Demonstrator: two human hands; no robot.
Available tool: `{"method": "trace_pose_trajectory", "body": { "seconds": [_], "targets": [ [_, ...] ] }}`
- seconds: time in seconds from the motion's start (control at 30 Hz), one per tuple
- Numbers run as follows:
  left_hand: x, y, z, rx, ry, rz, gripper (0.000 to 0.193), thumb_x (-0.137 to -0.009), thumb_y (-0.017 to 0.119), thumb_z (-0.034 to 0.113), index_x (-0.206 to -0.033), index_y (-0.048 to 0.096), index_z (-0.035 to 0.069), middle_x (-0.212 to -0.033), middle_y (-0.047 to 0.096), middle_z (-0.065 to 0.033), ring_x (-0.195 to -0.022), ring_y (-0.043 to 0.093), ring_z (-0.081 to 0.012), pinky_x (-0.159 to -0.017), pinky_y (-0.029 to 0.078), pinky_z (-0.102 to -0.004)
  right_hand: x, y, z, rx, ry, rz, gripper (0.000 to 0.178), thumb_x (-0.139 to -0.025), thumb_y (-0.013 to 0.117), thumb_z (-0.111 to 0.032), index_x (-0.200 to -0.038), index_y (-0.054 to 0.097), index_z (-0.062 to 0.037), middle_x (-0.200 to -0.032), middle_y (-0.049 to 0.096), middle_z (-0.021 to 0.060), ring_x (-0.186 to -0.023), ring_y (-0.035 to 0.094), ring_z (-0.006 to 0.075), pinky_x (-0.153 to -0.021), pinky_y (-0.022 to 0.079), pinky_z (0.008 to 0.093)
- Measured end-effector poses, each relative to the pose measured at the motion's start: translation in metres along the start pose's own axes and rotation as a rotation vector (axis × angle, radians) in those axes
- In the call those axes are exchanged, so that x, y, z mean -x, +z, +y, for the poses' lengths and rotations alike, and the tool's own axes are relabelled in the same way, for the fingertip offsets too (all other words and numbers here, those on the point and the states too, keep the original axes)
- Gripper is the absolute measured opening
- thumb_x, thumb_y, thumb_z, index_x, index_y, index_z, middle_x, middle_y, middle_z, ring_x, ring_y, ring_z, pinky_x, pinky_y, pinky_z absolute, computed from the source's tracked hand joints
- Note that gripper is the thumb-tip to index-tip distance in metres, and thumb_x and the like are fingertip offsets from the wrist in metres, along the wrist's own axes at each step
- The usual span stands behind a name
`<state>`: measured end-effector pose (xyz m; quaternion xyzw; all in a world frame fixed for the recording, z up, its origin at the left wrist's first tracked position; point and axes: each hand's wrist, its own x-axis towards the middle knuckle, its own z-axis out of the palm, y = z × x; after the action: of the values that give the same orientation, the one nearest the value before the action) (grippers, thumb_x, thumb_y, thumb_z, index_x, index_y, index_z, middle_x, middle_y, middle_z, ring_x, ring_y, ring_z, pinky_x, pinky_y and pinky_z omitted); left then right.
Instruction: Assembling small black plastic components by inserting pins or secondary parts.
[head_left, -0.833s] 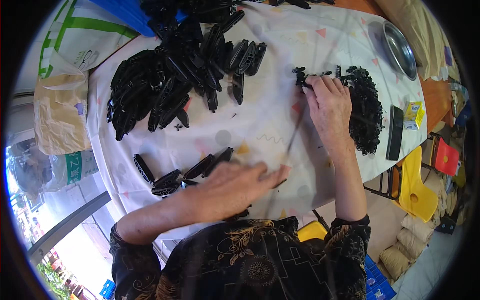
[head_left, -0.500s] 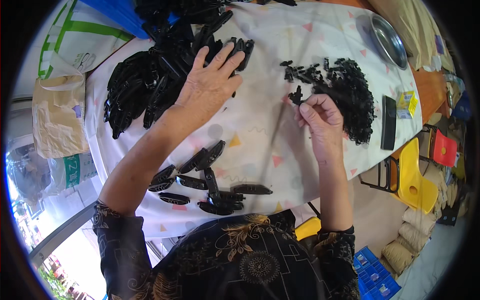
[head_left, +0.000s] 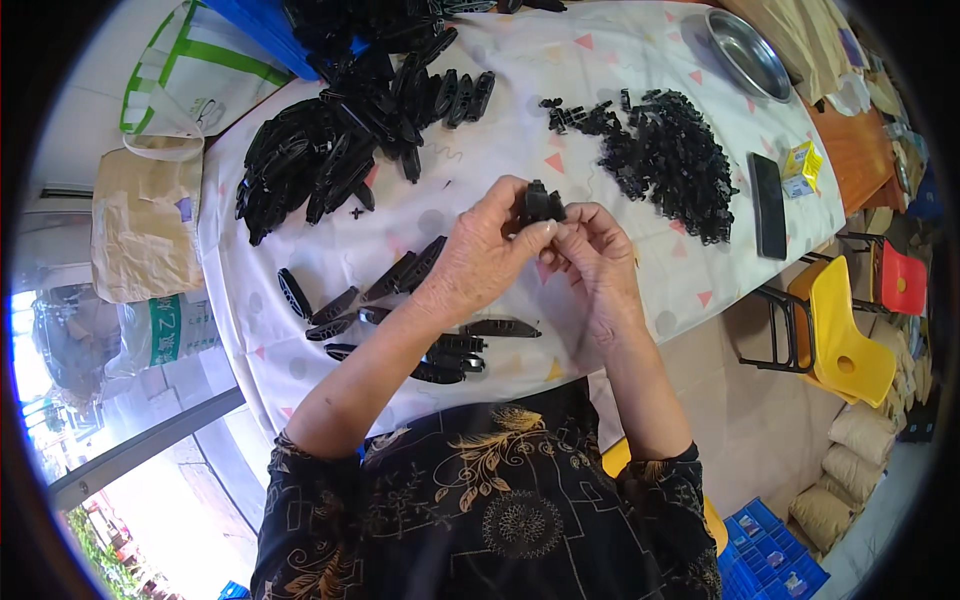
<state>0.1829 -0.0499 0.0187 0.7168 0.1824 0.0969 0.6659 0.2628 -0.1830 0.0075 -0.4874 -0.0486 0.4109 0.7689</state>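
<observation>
Above the middle of the table, my left hand [head_left: 474, 252] grips a black plastic part [head_left: 538, 202] whose top sticks up past the fingers. My right hand [head_left: 600, 262] meets it from the right, thumb and fingers pinched together at the part's lower side. Anything small inside that pinch is hidden by the fingertips. Beyond my left hand lies a heap of long black plastic parts [head_left: 285, 160]. Small black plastic pieces [head_left: 680, 165] form another pile, beyond my right hand. Several long black parts [head_left: 500, 328] lie near me, some behind my left forearm.
A patterned white cloth [head_left: 640, 300] covers the table. Along its right side are a metal bowl [head_left: 748, 55], a flat black slab [head_left: 768, 205] and a small yellow box [head_left: 801, 165]. Yellow chairs [head_left: 840, 330] and blue crates [head_left: 765, 550] stand at right; a brown paper bag [head_left: 145, 230] hangs left.
My left hand has come back from the heap with a black plastic part. My right hand has moved left from beside the small pieces, and both hands now meet at the part.
</observation>
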Motion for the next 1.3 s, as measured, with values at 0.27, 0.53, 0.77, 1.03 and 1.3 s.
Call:
{"method": "trace_pose_trajectory", "body": {
  "seconds": [0.27, 0.53, 0.77, 1.03, 1.3],
  "targets": [
    [0.005, 0.01, -0.01, 0.076, -0.005, 0.04, 0.028, -0.085, 0.064, 0.01, -0.106, 0.049, -0.001, -0.086, 0.062, -0.0072, -0.077, 0.059, -0.0105, -0.07, 0.05, -0.0273, 0.012, -0.002, 0.002, 0.501, -0.288, -0.083, 0.015, -0.094, 0.054, -0.009, -0.107, 0.056, -0.0002, -0.084, 0.06, 0.0028, -0.073, 0.054, 0.0079, -0.068, 0.045, 0.0216],
    [0.015, 0.01, 0.005, -0.329, -0.029, 0.023, 0.027, -0.084, 0.063, 0.015, -0.106, 0.051, 0.003, -0.085, 0.065, -0.0119, -0.076, 0.066, -0.0218, -0.07, 0.051, -0.0341, 0.013, -0.015, -0.006, 0.425, -0.124, -0.157, 0.027, -0.096, 0.054, -0.028, -0.092, 0.061, -0.0026, -0.073, 0.058, 0.0008, -0.066, 0.052, 0.0072, -0.06, 0.043, 0.0213],
    [0.019, 0.008, 0.008, -0.594, 0.198, 0.001, 0.026, -0.083, 0.063, 0.018, -0.103, 0.053, 0.006, -0.083, 0.065, -0.0156, -0.077, 0.064, -0.0348, -0.067, 0.05, -0.0413, 0.009, -0.02, -0.006, 0.147, 0.078, -0.1, 0.019, -0.092, 0.063, -0.025, -0.086, 0.062, -0.0063, -0.071, 0.06, -0.0007, -0.06, 0.053, 0.005, -0.056, 0.042, 0.0192],
    [0.01, 0.005, -0.004, -0.096, -0.081, -0.055, 0.022, -0.083, 0.062, 0.017, -0.098, 0.054, 0.003, -0.075, 0.065, -0.009, -0.069, 0.065, -0.0186, -0.062, 0.049, -0.0337, 0.009, -0.014, 0.002, 0.628, -0.481, 0.107, 0.009, -0.084, 0.067, -0.005, -0.087, 0.059, -0.0023, -0.072, 0.057, 0.0024, -0.061, 0.055, 0.0092, -0.057, 0.045, 0.0219],
    [0.015, 0.002, 0.002, 0.416, -0.363, -0.144, 0.049, -0.092, 0.052, 0.007, -0.136, 0.033, 0.001, -0.11, 0.06, -0.0106, -0.095, 0.061, -0.0175, -0.071, 0.05, -0.0273, 0.01, -0.012, 0.001, 1.02, -0.799, 0.177, 0.011, -0.08, 0.068, 0.002, -0.084, 0.058, 0.0004, -0.07, 0.054, 0.0051, -0.06, 0.054, 0.0086, -0.054, 0.044, 0.0222]
  ]
}}
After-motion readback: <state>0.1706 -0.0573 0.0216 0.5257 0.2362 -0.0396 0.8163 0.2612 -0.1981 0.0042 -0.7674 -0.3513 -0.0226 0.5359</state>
